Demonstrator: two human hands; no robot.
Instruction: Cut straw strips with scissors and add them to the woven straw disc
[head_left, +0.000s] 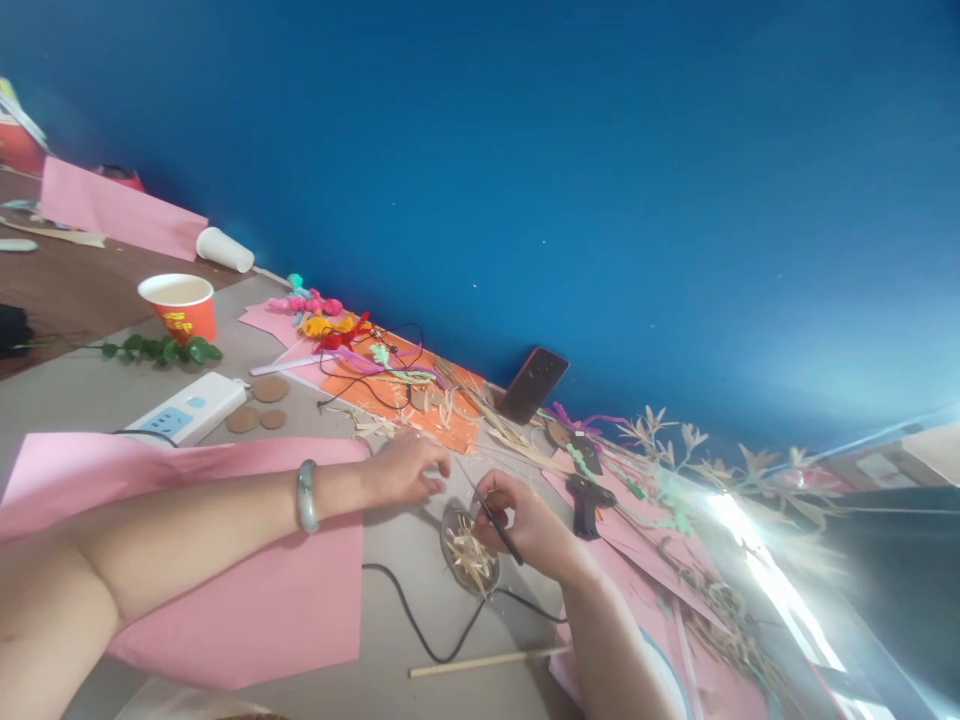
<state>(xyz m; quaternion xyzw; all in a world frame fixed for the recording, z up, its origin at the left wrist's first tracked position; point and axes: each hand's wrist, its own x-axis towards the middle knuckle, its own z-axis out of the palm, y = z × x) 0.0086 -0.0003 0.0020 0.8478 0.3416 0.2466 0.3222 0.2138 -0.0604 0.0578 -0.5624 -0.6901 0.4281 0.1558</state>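
Observation:
My right hand [521,520] holds a slim dark tool [499,530] between thumb and fingers. Its thin pointed tip slants up and left toward my left hand; whether it is tweezers or a knife I cannot tell. My left hand [405,470], with a bangle [307,497] on the wrist, reaches over the table with loosely curved fingers, and I see nothing in them. Just below the tool lies a small oval dish [448,555] with pale dried strips [472,560] in it. My right hand hides part of its rim.
Pink paper [292,600] lies under my left arm, beside a white power strip [195,408]. A phone [534,385] leans on the blue wall. A glue gun [589,500] rests at right. A black cable [409,610], a stick [480,663] and a paper cup [184,310] are around.

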